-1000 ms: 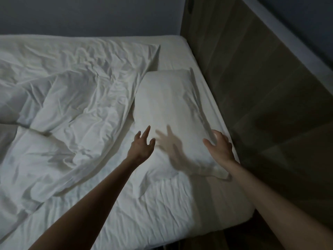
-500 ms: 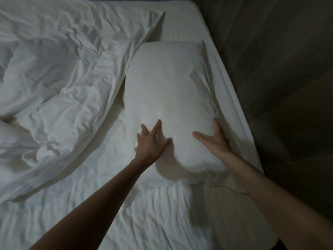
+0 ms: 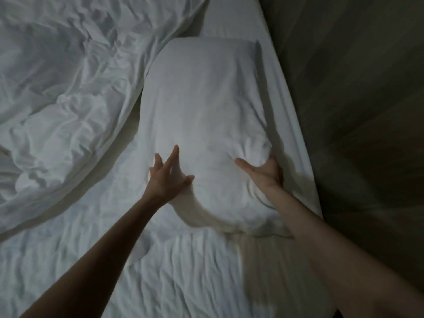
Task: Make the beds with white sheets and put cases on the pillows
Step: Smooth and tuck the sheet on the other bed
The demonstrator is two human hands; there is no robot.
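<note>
1. Pillow [image 3: 206, 125] at centre right of the frame, on the white sheet [image 3: 183, 271], long axis running from lower centre up towards the top edge, near short end closest to the arms
2. Straight ahead of both hands, one at each near corner; neither arm clearly nearer, though only the right side has a real hold
3. Left hand [image 3: 168, 177] at the pillow's lower left edge, fingers straight and spread wide, pressing on the cover and grasping nothing
4. Right hand [image 3: 263, 174] at the lower right edge, thumb laid across the top, fingers curled round the side, gripping the pillow hard enough to pucker the cloth around it
5. Rumpled duvet [image 3: 68, 99] filling the upper left, its edge just beside the pillow's left flank; dark wooden panel [image 3: 355, 111] down the right side, beyond the mattress edge
6. Against half a second ago: right hand then flat along the edge, now dug in, with fresh creases; left hand much as it was, spread on the near left corner
7. Likely next: a lift or turn by the near end, led from the right
</note>
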